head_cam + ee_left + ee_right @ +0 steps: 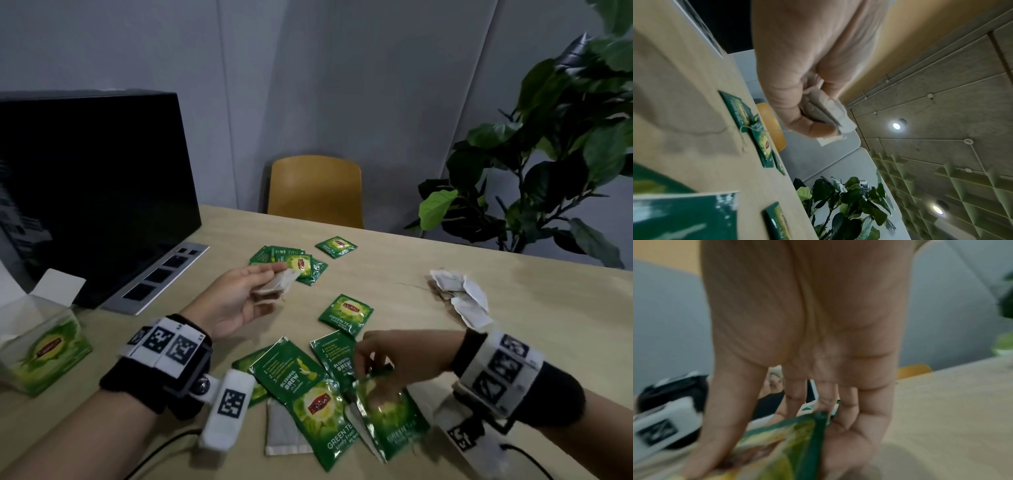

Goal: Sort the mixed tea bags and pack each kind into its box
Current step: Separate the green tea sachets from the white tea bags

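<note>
My left hand [246,294] is raised palm-up over the table and pinches a plain white tea bag [279,284] between thumb and fingers; the left wrist view shows that bag [828,113] with its string trailing down. My right hand [387,363] reaches down into the near heap of green tea sachets [308,387] and grips one green sachet [390,411], seen close and blurred as the green sachet [789,439]. More green sachets [294,265] lie in a small pile beyond the left hand. An open green tea box [44,346] stands at the left edge.
A dark monitor [92,192] on its silver base fills the left rear. A loose bunch of white tea bags [459,294] lies at the right. A yellow chair [315,190] and a leafy plant [548,171] stand behind the wooden table [531,308].
</note>
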`<state>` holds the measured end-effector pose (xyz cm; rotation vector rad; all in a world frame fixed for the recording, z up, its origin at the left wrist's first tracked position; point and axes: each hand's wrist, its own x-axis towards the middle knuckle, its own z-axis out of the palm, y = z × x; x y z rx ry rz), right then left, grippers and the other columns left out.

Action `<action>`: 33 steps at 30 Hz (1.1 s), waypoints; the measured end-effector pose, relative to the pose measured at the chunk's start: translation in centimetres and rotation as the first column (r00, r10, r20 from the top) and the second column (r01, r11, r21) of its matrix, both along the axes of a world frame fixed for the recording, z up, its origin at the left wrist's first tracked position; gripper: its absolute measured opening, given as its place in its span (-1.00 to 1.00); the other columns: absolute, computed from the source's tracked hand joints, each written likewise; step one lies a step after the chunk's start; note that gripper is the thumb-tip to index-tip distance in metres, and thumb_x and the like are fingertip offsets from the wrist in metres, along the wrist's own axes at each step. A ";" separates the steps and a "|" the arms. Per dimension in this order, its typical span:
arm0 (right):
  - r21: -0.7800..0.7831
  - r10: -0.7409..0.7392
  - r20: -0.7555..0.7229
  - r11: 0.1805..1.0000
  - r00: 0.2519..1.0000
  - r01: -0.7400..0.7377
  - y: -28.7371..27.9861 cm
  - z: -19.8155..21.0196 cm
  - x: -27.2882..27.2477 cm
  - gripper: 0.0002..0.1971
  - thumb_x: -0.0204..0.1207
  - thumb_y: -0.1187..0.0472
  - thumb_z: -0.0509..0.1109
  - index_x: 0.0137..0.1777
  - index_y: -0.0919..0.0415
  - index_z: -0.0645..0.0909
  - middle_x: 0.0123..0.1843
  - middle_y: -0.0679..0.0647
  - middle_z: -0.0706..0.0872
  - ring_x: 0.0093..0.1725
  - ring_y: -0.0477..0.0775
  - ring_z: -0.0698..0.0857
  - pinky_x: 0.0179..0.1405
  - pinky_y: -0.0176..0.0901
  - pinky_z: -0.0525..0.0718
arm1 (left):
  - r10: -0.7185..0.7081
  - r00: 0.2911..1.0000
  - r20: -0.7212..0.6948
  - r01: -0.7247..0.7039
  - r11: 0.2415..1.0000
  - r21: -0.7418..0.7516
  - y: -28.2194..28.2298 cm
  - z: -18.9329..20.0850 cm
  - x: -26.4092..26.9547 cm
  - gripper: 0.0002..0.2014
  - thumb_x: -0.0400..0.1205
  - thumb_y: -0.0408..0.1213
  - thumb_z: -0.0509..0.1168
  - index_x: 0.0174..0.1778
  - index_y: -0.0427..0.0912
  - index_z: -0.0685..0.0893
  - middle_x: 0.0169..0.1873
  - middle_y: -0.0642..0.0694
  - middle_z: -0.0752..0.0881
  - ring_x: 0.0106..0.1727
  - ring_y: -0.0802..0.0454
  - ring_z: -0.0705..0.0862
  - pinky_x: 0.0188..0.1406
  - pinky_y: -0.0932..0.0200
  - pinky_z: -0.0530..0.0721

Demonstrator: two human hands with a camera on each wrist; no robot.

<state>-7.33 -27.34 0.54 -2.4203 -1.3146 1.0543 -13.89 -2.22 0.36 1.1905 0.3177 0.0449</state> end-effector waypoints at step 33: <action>0.691 -0.359 -0.520 0.356 0.775 0.629 5.5 3.8 -0.9 -0.83 0.62 0.08 0.23 0.08 0.10 0.60 0.15 0.18 0.65 0.02 0.05 0.71 -0.15 -0.15 0.73 | -0.158 0.976 0.150 0.117 0.961 0.250 -5.8 1.3 -1.7 -0.54 0.50 -0.49 0.38 0.28 -0.11 0.49 0.02 -0.22 0.79 0.00 -0.15 0.79 -0.17 -0.14 0.79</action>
